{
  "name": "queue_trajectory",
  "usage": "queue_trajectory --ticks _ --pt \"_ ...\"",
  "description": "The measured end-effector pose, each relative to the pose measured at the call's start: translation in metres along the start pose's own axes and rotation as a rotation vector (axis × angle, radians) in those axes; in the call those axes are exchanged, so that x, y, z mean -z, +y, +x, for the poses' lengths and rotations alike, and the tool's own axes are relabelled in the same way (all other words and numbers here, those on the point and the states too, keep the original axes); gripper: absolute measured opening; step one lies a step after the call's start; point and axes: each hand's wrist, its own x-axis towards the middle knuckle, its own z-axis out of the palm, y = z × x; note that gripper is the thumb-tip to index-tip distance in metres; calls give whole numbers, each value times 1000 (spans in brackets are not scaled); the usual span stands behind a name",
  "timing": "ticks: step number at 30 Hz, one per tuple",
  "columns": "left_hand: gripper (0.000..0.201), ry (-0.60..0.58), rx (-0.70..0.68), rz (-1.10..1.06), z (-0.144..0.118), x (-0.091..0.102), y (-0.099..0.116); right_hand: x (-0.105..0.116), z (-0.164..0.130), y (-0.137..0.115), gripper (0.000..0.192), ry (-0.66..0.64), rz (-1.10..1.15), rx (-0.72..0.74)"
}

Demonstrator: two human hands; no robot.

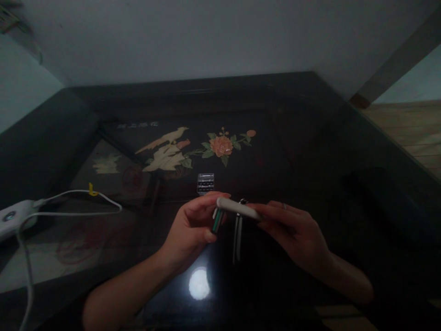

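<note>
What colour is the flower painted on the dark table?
The flower is orange-pink with green leaves, seen best in the head view.

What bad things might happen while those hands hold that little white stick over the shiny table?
1. The left hand pinches a small green-tipped piece with fingertips only; it might slip and drop onto the glossy table.
2. The room is dim, so a dropped piece could be hard to spot on the dark surface.
3. The thin strap dangling from the white stick in the right hand might snag.
</note>
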Motion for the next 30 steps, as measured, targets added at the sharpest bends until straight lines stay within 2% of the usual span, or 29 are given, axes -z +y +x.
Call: queue_trajectory --ticks 2,7,12,18,23,27,30 --pt "47 -10 7 -5 0 0 0 1 0 0 31 13 -11 -5" --pt "43 -25 32 -21 1 2 0 4 -2 -1 31 -75 6 92" --pt "44 -70 -16 -20 2 0 5 10 1 -3 36 8 -58 22" --pt "44 -84 -13 -40 1 2 2 4 -1 0 35 -74 13 75" --pt "44 -54 -11 -50 1 3 1 3 1 1 34 21 -24 7" --pt "44 -49 -20 -42 0 5 1 1 0 1 32 -31 22 69" --pt "44 -51 -17 -56 0 5 0 0 1 3 32 -22 -1 31"
